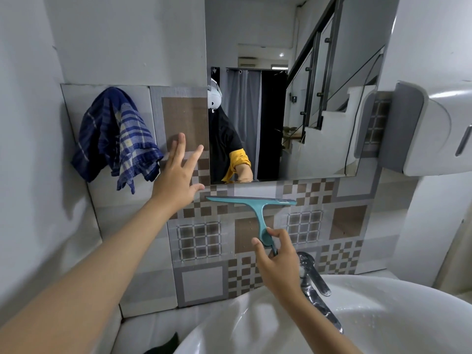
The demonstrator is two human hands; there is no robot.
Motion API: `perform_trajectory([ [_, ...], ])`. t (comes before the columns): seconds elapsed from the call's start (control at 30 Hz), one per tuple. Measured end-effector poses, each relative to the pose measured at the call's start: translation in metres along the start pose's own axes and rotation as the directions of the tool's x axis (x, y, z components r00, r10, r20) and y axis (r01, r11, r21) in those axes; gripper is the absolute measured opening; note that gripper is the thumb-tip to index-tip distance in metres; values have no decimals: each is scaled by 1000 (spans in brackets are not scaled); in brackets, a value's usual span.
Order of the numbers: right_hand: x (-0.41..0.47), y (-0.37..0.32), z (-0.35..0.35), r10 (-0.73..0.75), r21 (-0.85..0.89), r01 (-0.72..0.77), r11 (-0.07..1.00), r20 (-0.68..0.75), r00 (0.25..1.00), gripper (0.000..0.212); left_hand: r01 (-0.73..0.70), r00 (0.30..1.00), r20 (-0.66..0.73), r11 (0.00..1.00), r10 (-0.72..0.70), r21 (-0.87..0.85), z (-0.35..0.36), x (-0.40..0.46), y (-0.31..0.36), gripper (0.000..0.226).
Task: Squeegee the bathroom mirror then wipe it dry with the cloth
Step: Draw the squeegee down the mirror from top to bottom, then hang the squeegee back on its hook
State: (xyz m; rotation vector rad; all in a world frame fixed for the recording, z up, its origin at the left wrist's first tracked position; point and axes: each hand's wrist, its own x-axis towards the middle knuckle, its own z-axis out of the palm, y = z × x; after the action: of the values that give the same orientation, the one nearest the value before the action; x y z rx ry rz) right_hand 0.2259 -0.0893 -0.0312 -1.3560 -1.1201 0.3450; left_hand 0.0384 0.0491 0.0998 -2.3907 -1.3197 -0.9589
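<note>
The mirror [301,72] hangs on the tiled wall above the sink. My right hand [278,264] pinches the handle of a teal squeegee [255,208], whose blade lies level against the tiles just below the mirror's bottom edge. My left hand [178,175] is stretched out with fingers spread, over the tiles just left of the mirror's lower left corner. A blue checked cloth [117,136] hangs on the wall to the left of that hand, not touched.
A white sink [383,315] with a chrome tap [314,279] sits below my right hand. A white and grey dispenser [429,131] juts from the right wall beside the mirror. A person's reflection shows in the mirror's lower left.
</note>
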Motion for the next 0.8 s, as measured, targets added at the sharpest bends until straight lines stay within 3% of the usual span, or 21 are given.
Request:
perform_trajectory([
  [0.2, 1, -42, -45, 154, -46, -148, 988, 216, 964, 22, -41, 999, -9, 896, 41, -442, -17, -28, 40, 61],
  [0.3, 5, -74, -70, 218, -127, -183, 975, 379, 899, 24, 10, 990, 122, 806, 77, -592, -32, -40, 63, 40],
  [0.37, 10, -95, -85, 229, -229, -131, 965, 480, 847, 26, 70, 963, 238, 742, 123, -667, -40, -45, 74, 27],
  [0.47, 17, -122, -100, 199, -353, 25, 935, 583, 788, 30, 112, 914, 356, 725, 193, -680, -51, -51, 86, 21],
  [0.6, 26, -146, -106, 139, -372, 182, 911, 688, 713, 32, 149, 855, 449, 703, 262, -695, -67, -59, 95, 17],
  [0.8, 39, -165, -107, 35, -282, 272, 920, 751, 659, 33, 172, 860, 452, 701, 235, -692, -80, -71, 90, 18],
])
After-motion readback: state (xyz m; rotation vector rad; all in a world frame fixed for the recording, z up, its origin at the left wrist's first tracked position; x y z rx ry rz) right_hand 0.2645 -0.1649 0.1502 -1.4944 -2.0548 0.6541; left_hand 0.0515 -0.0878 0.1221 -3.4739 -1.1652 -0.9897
